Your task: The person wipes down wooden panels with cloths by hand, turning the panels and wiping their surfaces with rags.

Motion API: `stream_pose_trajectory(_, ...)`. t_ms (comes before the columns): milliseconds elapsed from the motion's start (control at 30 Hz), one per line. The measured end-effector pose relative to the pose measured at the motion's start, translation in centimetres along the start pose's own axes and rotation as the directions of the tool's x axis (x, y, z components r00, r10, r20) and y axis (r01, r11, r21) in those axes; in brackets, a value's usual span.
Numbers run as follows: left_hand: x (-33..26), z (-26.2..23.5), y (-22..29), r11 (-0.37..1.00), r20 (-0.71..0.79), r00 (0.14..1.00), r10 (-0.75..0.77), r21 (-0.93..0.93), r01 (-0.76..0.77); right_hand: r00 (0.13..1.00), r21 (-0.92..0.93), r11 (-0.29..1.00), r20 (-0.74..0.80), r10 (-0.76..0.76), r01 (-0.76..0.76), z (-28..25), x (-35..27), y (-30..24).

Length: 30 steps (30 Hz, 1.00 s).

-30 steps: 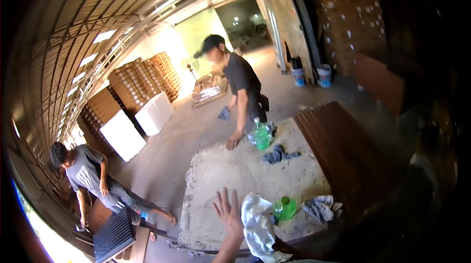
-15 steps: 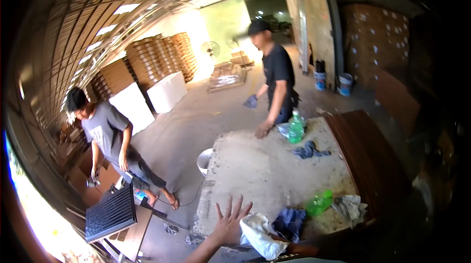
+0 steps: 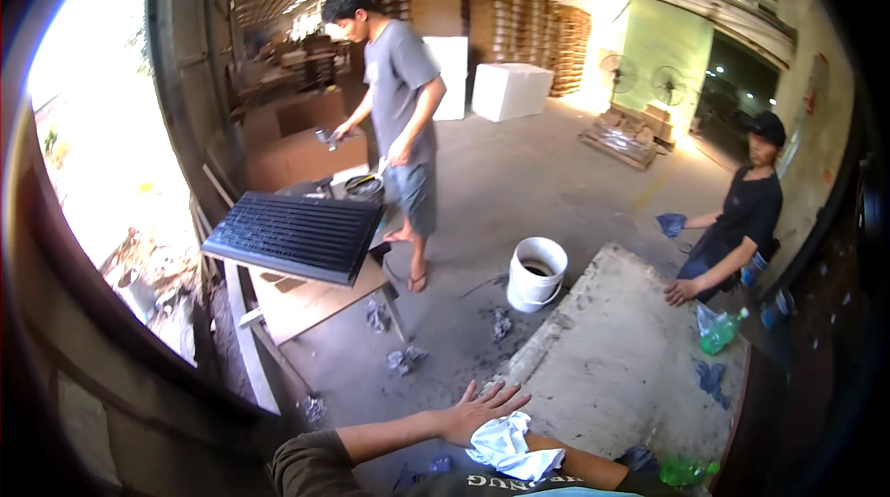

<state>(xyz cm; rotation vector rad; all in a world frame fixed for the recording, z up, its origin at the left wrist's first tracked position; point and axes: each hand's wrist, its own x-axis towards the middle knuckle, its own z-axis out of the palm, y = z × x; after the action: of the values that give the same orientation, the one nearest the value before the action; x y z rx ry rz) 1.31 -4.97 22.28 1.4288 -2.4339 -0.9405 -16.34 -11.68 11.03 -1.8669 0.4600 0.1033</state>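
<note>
My left hand is held palm down over the near edge of a worn grey tabletop, its fingers spread. A crumpled white cloth presses against the back of that hand near the wrist. My right forearm reaches in from the right to the cloth. The cloth covers most of my right hand, which is closed on it. A green bottle and a dark blue rag lie by my right arm.
A person in grey stands left behind a ribbed black panel on a stand, holding a small cup-like tool. A capped person at right holds a blue cloth. A white bucket and crumpled scraps are on the floor.
My view has swung left, so the table and capped person now appear farther right. The white cloth stays against my left hand. The person in grey still stands by the black panel.
</note>
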Motion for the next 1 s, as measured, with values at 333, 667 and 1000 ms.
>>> stream_pose_trajectory(333, -3.0, 0.6, -4.7, 0.892, -0.292, 0.854, -0.431, 0.008, 0.453, 0.968, -0.487, 0.873, -0.226, -0.108, -0.016, -2.9, 11.2, 4.8)
stream_pose_trajectory(667, 3.8, 5.0, -5.7, 0.669, -0.328, 0.847, -0.417, 0.520, 0.531, 0.868, -0.663, 0.605, -0.485, 0.102, -0.442, 0.0, 15.3, 5.2)
stream_pose_trajectory(1000, 3.4, 3.0, -5.5, 0.692, -0.324, 0.910, -0.260, 0.595, 0.409, 0.349, -0.561, 0.615, -0.827, -0.440, -0.554, 3.6, 29.5, 31.1)
